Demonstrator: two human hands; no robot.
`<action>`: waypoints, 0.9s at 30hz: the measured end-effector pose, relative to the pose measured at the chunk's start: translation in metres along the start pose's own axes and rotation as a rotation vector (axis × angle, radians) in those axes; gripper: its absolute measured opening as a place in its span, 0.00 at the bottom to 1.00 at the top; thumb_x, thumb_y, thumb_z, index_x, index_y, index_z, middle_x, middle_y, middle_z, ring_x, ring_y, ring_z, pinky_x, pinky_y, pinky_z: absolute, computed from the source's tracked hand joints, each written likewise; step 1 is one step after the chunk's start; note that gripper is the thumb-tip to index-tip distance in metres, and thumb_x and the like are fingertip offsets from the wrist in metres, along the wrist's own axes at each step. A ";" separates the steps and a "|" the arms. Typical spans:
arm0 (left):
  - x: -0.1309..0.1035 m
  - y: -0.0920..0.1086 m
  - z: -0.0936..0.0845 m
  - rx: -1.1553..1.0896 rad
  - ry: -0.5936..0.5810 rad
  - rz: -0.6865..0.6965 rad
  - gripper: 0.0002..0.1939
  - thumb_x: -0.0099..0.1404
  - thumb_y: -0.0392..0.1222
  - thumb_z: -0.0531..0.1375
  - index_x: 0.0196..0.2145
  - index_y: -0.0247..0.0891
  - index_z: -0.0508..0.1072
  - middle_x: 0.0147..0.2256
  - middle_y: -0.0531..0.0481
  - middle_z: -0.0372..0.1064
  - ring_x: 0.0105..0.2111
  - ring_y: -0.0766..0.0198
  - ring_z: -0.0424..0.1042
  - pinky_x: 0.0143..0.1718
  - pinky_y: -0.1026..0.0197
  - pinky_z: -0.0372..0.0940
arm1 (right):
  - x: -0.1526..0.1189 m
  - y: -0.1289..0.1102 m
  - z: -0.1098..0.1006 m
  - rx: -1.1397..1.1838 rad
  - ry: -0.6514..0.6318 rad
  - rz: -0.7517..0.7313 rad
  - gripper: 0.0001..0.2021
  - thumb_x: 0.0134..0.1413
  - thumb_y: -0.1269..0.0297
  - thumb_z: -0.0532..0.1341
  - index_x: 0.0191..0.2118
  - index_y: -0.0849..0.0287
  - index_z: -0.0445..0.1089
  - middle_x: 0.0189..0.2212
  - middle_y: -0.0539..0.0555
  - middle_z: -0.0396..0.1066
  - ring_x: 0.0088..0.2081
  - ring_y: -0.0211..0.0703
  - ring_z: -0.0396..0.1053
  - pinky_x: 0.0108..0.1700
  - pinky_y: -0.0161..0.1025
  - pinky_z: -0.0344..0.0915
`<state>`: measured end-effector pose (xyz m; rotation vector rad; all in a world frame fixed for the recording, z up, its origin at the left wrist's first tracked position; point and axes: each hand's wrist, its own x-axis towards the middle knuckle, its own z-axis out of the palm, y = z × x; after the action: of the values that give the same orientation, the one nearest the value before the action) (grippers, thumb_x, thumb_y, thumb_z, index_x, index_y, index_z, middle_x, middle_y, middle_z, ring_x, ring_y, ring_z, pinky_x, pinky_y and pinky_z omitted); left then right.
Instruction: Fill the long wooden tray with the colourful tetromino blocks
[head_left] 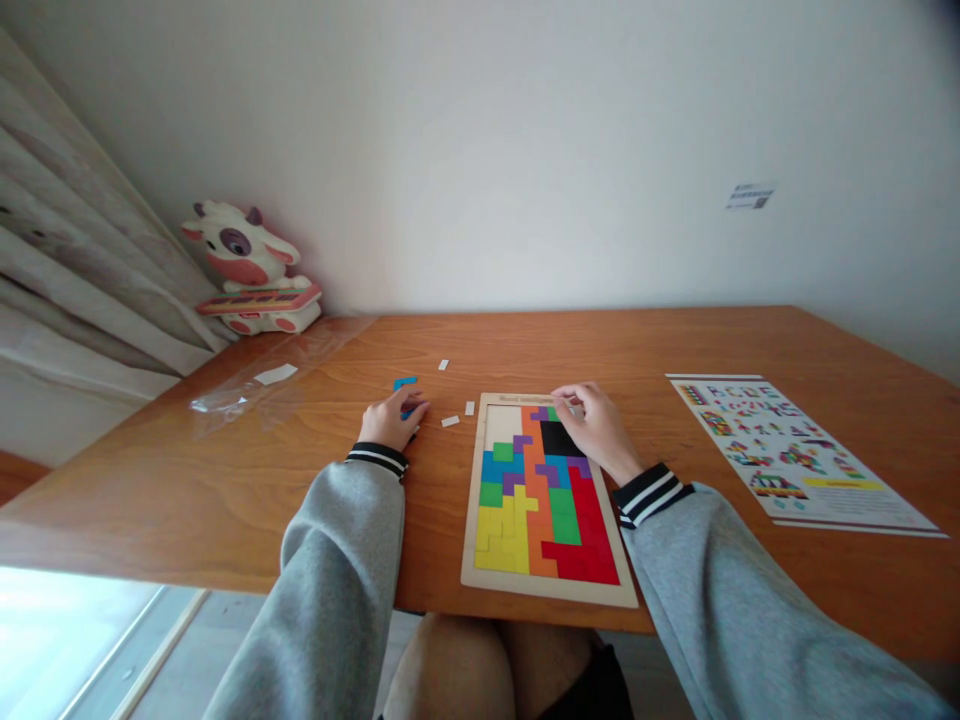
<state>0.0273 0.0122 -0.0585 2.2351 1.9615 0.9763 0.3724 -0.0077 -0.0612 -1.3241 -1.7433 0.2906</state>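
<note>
straight ahead of me, a wide, plain wall (525, 180), off-white and softly shaded, running right across my view! high on its right side, a small printed label (751, 196), too tiny for me to read. over to my left, a pale curtain (75, 265) hangs in slanting folds, shadows deep between them. below, the brown, wood-grained desk (210, 500) stretches away from me, its far edge along the wall. and down at lower left, greyish floor (217, 625), a light strip (160, 655), a pale, bright glare (60, 620)!
</note>
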 end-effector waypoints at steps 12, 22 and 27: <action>-0.007 0.020 -0.006 -0.039 -0.079 0.373 0.13 0.65 0.53 0.60 0.37 0.43 0.78 0.36 0.48 0.79 0.38 0.58 0.76 0.46 0.56 0.70 | 0.000 -0.005 -0.002 0.008 0.007 -0.018 0.09 0.59 0.60 0.57 0.37 0.57 0.73 0.37 0.58 0.73 0.40 0.49 0.70 0.46 0.49 0.69; -0.003 -0.006 -0.005 0.057 -0.037 -0.002 0.14 0.60 0.55 0.64 0.40 0.46 0.78 0.35 0.53 0.80 0.36 0.58 0.79 0.39 0.58 0.72 | 0.000 -0.006 0.000 0.011 0.012 -0.026 0.09 0.59 0.60 0.57 0.37 0.57 0.73 0.37 0.58 0.72 0.40 0.49 0.71 0.45 0.49 0.69; -0.001 0.001 -0.003 0.060 -0.061 0.042 0.11 0.62 0.51 0.63 0.39 0.45 0.78 0.37 0.51 0.80 0.34 0.59 0.79 0.39 0.59 0.71 | 0.000 -0.004 0.001 0.017 0.014 -0.038 0.09 0.59 0.60 0.57 0.37 0.57 0.72 0.37 0.58 0.72 0.40 0.48 0.70 0.45 0.49 0.69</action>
<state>0.0267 0.0100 -0.0558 2.3172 1.9518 0.8529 0.3685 -0.0091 -0.0593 -1.2772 -1.7484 0.2733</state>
